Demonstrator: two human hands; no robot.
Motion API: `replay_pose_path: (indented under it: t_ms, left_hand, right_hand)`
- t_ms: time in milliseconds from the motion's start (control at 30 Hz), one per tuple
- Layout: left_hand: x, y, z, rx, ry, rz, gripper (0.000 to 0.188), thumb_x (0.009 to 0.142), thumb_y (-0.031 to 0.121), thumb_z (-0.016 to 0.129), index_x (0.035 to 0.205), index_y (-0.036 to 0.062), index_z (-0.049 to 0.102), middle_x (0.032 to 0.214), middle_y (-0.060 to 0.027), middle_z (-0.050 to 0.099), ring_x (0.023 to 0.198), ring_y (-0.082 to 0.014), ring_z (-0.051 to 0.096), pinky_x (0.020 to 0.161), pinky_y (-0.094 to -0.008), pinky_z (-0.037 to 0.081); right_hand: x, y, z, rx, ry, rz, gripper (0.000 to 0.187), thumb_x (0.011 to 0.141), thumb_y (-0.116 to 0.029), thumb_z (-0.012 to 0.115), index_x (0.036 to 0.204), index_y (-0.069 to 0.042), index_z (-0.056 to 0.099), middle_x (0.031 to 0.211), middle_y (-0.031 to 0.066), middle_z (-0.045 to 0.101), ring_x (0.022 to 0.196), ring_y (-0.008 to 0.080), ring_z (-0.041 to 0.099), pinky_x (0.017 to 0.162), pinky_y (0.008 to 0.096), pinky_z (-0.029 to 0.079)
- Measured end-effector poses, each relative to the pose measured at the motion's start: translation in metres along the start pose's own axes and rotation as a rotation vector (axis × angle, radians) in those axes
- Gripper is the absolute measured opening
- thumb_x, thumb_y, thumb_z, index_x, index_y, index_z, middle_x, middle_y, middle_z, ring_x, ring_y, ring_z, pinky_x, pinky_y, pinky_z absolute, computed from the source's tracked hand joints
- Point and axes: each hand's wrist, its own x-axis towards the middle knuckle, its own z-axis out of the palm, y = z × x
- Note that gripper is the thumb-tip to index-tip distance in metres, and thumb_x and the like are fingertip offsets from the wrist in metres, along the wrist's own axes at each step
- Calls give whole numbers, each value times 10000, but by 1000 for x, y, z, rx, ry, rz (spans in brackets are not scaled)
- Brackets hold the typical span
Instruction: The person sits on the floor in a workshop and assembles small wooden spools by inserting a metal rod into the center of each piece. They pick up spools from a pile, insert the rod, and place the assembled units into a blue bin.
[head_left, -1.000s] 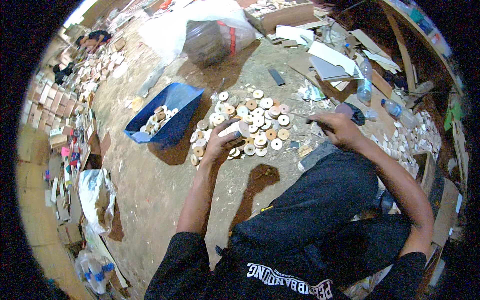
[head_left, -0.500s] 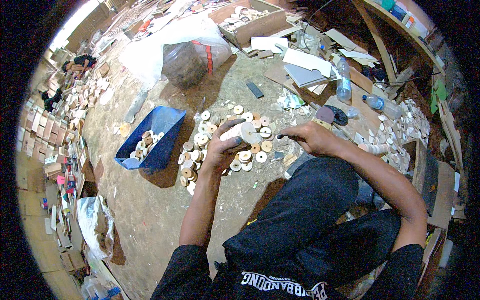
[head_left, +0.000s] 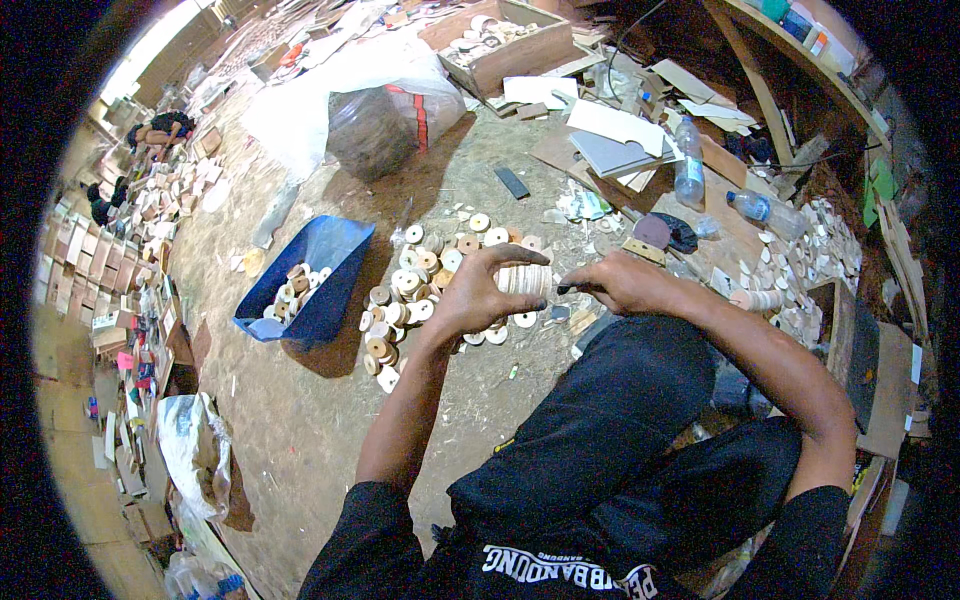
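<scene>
A stack of pale wooden discs (head_left: 524, 281) lies sideways in my left hand (head_left: 468, 297), with the fingers over its top and the thumb beneath. Close to the stack's right end is my right hand (head_left: 628, 282), its fingers curled and the dark index fingertip drawn in toward the thumb. Whether that hand pinches something small, or touches the stack, I cannot make out. Below and left of the stack, loose discs with centre holes (head_left: 408, 285) are heaped on the ground. More discs sit inside a blue plastic container (head_left: 338, 312) to the left.
Beyond the heap stands a whitish plastic sack (head_left: 370, 135). A wooden crate (head_left: 510, 60) is at the back. Plastic bottles (head_left: 689, 170) and board offcuts (head_left: 615, 128) lie far right. Another row of discs (head_left: 757, 300) rests beside my right forearm. Another person (head_left: 160, 130) sits far left.
My left hand has turned the stack, so its side faces me rather than its round end, and has shifted slightly right. My right hand stays nearly in place, now nearer the stack's end.
</scene>
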Motion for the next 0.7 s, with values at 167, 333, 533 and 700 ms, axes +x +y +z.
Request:
replay_pose_path:
  t_ms: [167, 333, 533, 700]
  left_hand:
    - [6, 14, 16, -11, -25, 5, 463, 641, 167, 801, 1062, 31, 666, 1040, -126, 670, 985, -225, 627, 903, -334, 473]
    - [14, 6, 35, -292, -70, 15, 593, 708, 118, 754, 1241, 27, 509, 1215, -130, 567, 1034, -263, 599, 884, -347, 486]
    - [5, -25, 35, -1037, 200, 29, 591, 908, 427, 503, 1372, 91, 364, 1407, -118, 401, 1333, -246, 341, 1046, -458, 309]
    - [-17, -29, 47, -578, 502, 27, 178, 917, 160, 571, 1012, 11, 589, 941, -69, 636, 835, -136, 604, 744, -273, 491]
  right_hand:
    - [-3, 3, 5, -21, -4, 29, 245, 814, -100, 571, 1050, -100, 641, 834, 214, 656, 767, 386, 647, 696, 473, 504]
    - [-8, 5, 6, -36, 47, 32, 148, 834, -107, 564, 947, -23, 610, 782, 215, 638, 709, 391, 627, 663, 459, 491]
    - [-10, 6, 5, -17, 153, 63, 152, 805, -61, 544, 934, 2, 594, 761, 220, 625, 720, 389, 623, 675, 452, 487]
    - [-11, 8, 8, -29, 213, 69, 175, 784, -40, 539, 947, 7, 583, 780, 226, 623, 751, 394, 621, 697, 455, 483]
